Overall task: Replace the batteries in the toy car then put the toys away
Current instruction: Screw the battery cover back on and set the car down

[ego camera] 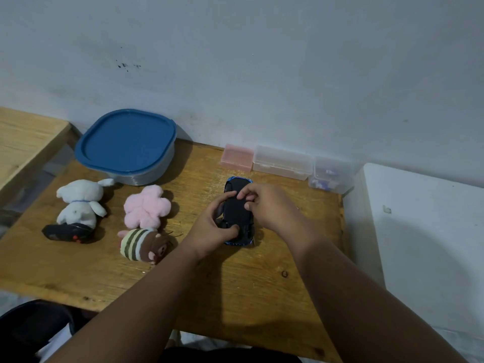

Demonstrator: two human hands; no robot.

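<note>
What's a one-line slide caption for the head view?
Left hand holds an upturned blue toy car at the wooden table, right hand pinching its black underside; plush toys and blue-lidded tub alongside.

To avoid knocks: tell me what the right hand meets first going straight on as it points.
The toy car: the right hand has its fingertips on the upturned underside. Beyond it, probably the left hand, though depth is unclear.

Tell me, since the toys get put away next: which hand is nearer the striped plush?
Left. The left hand grips the toy car just right of the striped plush; the right hand sits across the car, farther off.
</note>
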